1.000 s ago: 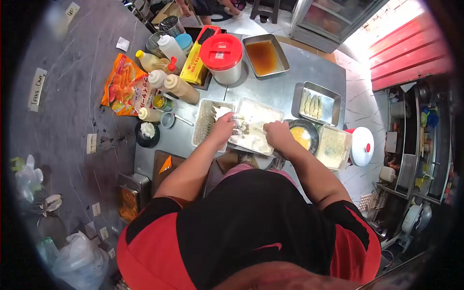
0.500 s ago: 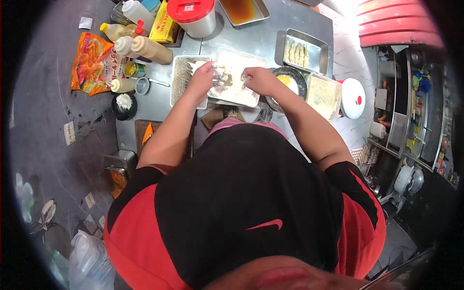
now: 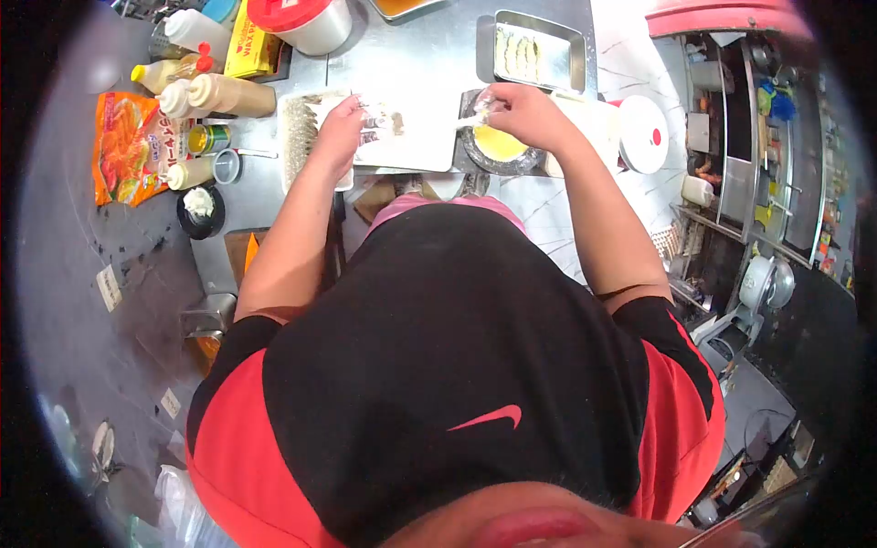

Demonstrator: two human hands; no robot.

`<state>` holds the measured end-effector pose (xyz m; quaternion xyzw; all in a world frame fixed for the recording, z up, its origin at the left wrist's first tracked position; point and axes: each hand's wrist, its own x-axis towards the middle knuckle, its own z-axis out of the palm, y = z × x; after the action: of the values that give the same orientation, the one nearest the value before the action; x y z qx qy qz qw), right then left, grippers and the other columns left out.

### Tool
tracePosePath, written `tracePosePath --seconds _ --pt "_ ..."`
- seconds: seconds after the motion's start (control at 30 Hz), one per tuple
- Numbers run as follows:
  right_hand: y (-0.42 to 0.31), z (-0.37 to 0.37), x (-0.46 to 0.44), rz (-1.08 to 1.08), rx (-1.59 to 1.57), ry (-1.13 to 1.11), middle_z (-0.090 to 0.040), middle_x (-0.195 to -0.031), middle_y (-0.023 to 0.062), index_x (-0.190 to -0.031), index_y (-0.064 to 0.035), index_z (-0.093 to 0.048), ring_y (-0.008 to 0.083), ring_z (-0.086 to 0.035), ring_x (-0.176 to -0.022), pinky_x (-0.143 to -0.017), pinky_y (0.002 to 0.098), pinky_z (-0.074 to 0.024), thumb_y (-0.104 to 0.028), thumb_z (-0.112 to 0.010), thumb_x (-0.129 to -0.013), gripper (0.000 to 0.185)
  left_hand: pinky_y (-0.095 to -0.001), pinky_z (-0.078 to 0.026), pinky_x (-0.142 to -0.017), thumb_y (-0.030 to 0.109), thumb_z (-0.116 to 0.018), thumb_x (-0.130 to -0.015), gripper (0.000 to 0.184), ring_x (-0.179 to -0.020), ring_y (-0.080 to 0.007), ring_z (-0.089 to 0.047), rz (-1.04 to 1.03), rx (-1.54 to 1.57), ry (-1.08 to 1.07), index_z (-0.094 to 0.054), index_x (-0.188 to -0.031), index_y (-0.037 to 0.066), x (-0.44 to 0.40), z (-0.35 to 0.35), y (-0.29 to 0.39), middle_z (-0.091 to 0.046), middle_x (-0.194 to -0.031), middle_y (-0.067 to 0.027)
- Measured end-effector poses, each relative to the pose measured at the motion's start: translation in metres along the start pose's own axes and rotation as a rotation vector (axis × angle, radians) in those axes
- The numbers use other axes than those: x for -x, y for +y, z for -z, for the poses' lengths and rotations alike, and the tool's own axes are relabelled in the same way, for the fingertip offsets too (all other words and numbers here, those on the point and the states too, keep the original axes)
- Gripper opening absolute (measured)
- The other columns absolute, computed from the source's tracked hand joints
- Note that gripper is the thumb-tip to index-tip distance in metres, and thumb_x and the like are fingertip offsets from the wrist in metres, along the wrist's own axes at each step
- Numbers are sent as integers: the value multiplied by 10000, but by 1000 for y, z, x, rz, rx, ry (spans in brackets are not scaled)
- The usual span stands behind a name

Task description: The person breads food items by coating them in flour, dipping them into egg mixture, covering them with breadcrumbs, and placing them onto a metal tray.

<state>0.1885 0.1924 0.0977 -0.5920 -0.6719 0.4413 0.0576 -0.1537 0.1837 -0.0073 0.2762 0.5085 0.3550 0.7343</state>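
Note:
My right hand (image 3: 523, 114) pinches a white flour-coated piece, its exact kind unclear, above a dark bowl (image 3: 501, 168) of yellow beaten egg (image 3: 498, 142). At the left side of a white flour tray (image 3: 425, 153), my left hand (image 3: 340, 135) has floury fingers that look apart, with nothing plainly held. Dark patches show in the flour beside its fingertips. Just left of that hand, a pale tray (image 3: 294, 169) holds a row of slim greyish pieces (image 3: 301, 126), partly hidden by the hand.
A metal tray (image 3: 577, 57) with several coated pieces stands at the back right. Right of the bowl are a pale crumb tray (image 3: 585, 123) and a white round lid (image 3: 644, 135). Sauce bottles (image 3: 233, 95), an orange bag (image 3: 128, 151) and a red-lidded tub (image 3: 315, 32) stand left.
My right hand has moved right from the flour tray to above the egg bowl, carrying the coated piece. My left hand has drawn back toward the flour tray's left edge. The view has shifted.

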Motion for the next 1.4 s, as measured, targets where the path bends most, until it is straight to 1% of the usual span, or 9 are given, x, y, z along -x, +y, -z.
tracePosePath --seconds 0.27,0.37,0.5,0.53,0.7,0.8,1.0,1.2,1.4 --pt "71 -15 14 -77 174 227 -788 -1080 258 -1224 -67 -782 456 -755 -1035 -931 511 -595 -197 -680 -909 356 -343 -601 -921 32 -511 -1053 398 -1071 -198 -738 -15 -162 -98 -639 -1422 -43 -19 -26 -13 -755 -1216 -127" --pt "104 -37 21 -77 153 204 -786 -1101 265 -1214 -74 -787 471 -748 -1060 -943 540 -591 -208 -680 -915 344 -340 -588 -912 37 -538 -1044 415 -1053 -196 -733 -14 -249 -102 -636 -1437 -53 -25 -36 -22 -761 -1204 -129" --pt "114 -50 37 -118 278 25 -782 -1127 274 -1239 -84 -796 469 -748 -1083 -987 548 -582 -177 -640 -934 355 -339 -581 -912 67 -583 -1034 459 -1014 -196 -733 -2 -311 -127 -616 -1472 -67 -23 -60 -26 -772 -1178 -144" --pt "120 -50 38 -145 259 -15 -774 -1193 261 -1240 -36 -773 454 -727 -1149 -1031 518 -563 -178 -638 -970 333 -341 -582 -908 76 -590 -1032 458 -1006 -194 -734 -10 -382 -128 -623 -1467 -64 -26 -62 -32 -774 -1171 -143" --pt "150 -44 53 -15 171 59 -772 -1166 269 -1222 -20 -772 457 -734 -1121 -1023 539 -566 -148 -651 -934 337 -349 -580 -887 108 -614 -1024 439 -984 -182 -730 1 -681 -131 -665 -1438 -29 -28 -96 -47 -782 -1132 -128" --pt "168 -42 56 42 201 89 -774 -1143 267 -1175 -14 -773 452 -740 -1103 -1011 545 -571 -130 -657 -926 298 -334 -581 -905 45 -563 -1062 371 -1000 -159 -719 42 -743 -145 -692 -1407 3 -17 -136 -41 -774 -1169 -78" --pt "195 -40 40 150 388 102 -800 -1063 205 -1076 -57 -784 399 -776 -1025 -922 550 -600 -130 -676 -916 206 -326 -569 -915 50 -557 -1074 356 -1028 -147 -705 9 -672 -88 -701 -1398 19 -13 -179 -67 -776 -1158 -72" --pt "202 -30 27 320 626 61 -815 -937 145 -1064 -119 -809 354 -808 -923 -835 525 -616 -143 -675 -914 203 -340 -578 -877 71 -586 -1044 354 -978 -155 -718 30 -618 127 -710 -1369 5 29 -219 -66 -789 -1128 -85" --pt "205 -18 14 393 687 -7 -823 -965 141 -1082 -156 -819 344 -813 -957 -853 529 -571 -146 -669 -933 211 -336 -574 -889 67 -592 -1036 366 -990 -149 -718 -58 -399 261 -715 -1373 -4 50 -194 -122 -792 -1127 -82"
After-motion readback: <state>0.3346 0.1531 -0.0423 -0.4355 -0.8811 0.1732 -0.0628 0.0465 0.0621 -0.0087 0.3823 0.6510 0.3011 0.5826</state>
